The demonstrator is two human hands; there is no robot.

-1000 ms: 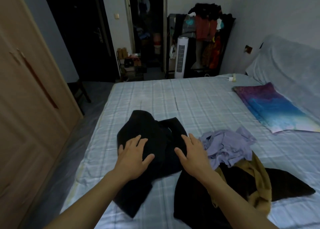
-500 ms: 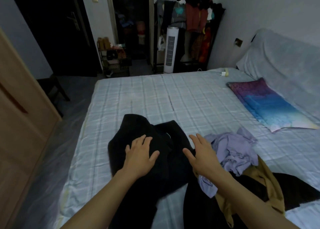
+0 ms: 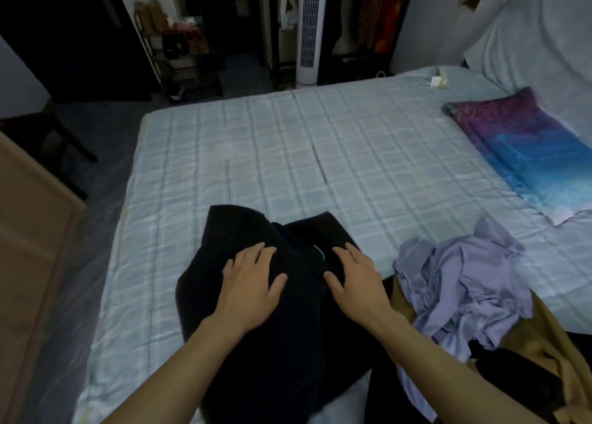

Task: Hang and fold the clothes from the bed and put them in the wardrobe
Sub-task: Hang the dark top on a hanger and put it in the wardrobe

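Black garment (image 3: 272, 337): spread roughly flat at near side of bed (image 3: 256, 154), collar end farthest. Lilac shirt (image 3: 461, 282): crumpled heap just right of it, atop mustard garment (image 3: 551, 337). Dark piece (image 3: 519, 369): partly under mustard garment.

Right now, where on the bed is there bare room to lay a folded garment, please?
Bare bed sheet lies beyond the black garment to the far edge, and in a strip left of it. The right is crowded: lilac shirt, tan garment, pillow.

Head view, forward-down over the bed (image 3: 288, 141)
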